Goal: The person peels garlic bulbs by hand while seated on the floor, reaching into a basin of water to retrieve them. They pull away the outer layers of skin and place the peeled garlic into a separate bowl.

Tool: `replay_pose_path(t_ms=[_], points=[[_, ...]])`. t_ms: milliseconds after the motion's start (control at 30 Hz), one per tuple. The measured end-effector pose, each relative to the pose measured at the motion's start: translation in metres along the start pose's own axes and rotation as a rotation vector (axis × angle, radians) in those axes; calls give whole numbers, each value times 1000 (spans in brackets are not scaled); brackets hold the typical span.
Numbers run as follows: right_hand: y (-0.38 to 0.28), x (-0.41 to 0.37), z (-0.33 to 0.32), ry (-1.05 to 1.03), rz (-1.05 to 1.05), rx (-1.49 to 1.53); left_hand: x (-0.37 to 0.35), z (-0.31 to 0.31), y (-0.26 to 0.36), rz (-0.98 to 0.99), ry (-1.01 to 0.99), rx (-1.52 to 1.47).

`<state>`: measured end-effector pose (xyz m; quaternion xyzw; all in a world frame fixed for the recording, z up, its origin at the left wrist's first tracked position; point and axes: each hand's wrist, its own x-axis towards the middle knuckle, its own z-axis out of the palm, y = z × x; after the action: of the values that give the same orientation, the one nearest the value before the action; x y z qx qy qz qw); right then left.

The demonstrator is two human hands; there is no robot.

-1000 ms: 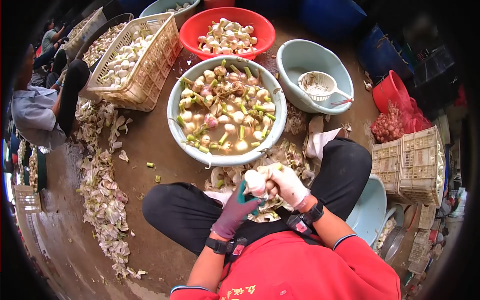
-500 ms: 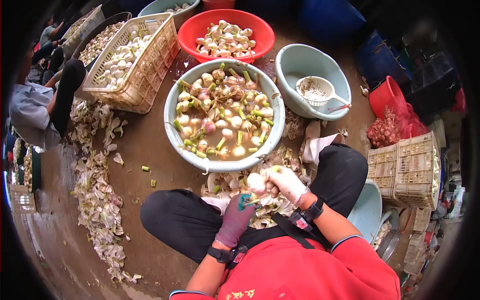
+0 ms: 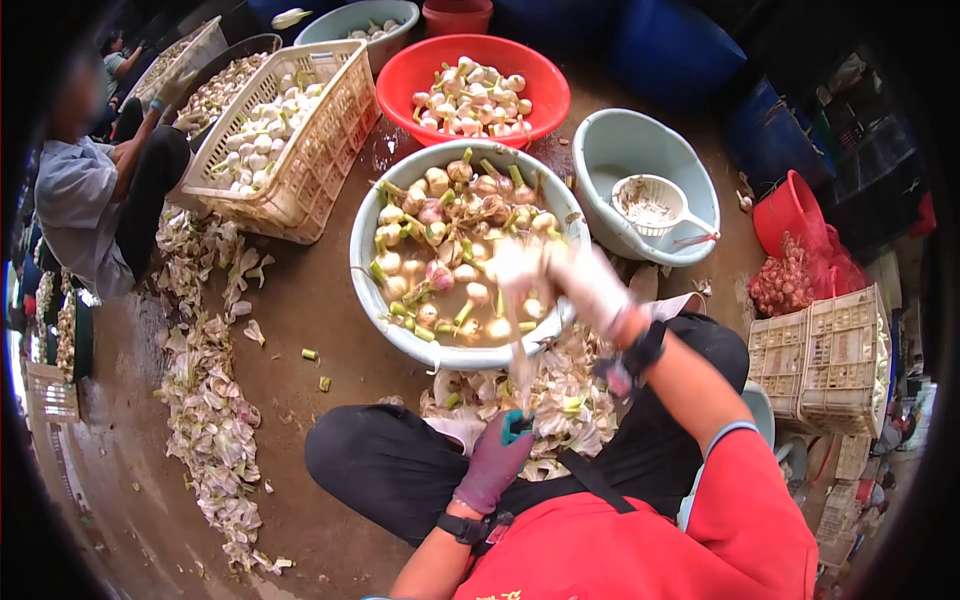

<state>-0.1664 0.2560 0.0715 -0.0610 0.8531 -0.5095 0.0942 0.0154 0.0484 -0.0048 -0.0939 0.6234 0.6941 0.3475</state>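
Observation:
My right hand (image 3: 580,280), in a pale glove and smeared by motion, is raised over the near right part of a light blue basin (image 3: 362,290). A blurred whitish garlic bulb (image 3: 514,262) is at its fingertips. The basin holds brownish water and several garlic bulbs with green stem stubs. Lower down, my left hand (image 3: 492,462), in a purple glove, is closed round a teal-handled knife (image 3: 517,427); its blade is a blurred streak pointing up. Below both hands, garlic skins (image 3: 570,400) lie heaped between my legs.
Behind the basin stands a red basin (image 3: 556,95) of cleaned garlic. A blue-green basin (image 3: 590,130) with a white strainer (image 3: 655,205) is to the right. A crate (image 3: 335,140) of garlic stands left, near another seated person (image 3: 85,200). Skins (image 3: 215,440) strew the left floor.
My right hand has moved up and away from my left hand, over the basin, with the garlic bulb. My left hand stays low, still round the knife. The view has shifted slightly.

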Motion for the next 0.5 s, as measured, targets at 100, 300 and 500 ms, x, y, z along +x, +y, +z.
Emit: replay_pose_path(t_ms=[100,300,500], points=[[-45,51,-27,255,43,776,0,1,-7,-27,-3,-14],[-5,39,21,-62,127,-259,7,3,-16,56,-15,-38],[67,17,95,-587,194,-768,1,5,0,87,-50,66]])
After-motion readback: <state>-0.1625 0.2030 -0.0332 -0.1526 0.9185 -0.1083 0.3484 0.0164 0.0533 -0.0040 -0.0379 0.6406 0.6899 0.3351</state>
